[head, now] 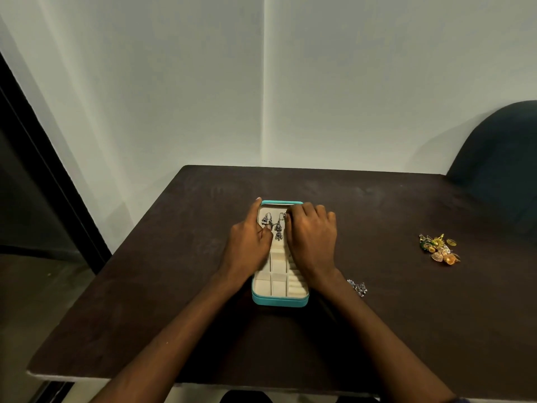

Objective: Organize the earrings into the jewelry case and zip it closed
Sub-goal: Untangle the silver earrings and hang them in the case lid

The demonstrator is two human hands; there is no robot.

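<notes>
A teal jewelry case [279,301] lies open in the middle of the table, its cream compartments toward me and its lid at the far end. Two silver dangling earrings [278,228] hang on the lid's inside. My left hand [249,239] holds the lid's left side, index finger stretched along its edge and thumb on the inside next to the left earring [265,220]. My right hand [312,239] covers the lid's right part, its fingertips curled together and pinching the top of a silver earring that is mostly hidden.
A loose silver earring pair [358,287] lies just right of the case. A pile of gold and green earrings [438,250] sits farther right on the dark table [174,286]. A dark chair back [499,158] stands at the far right corner.
</notes>
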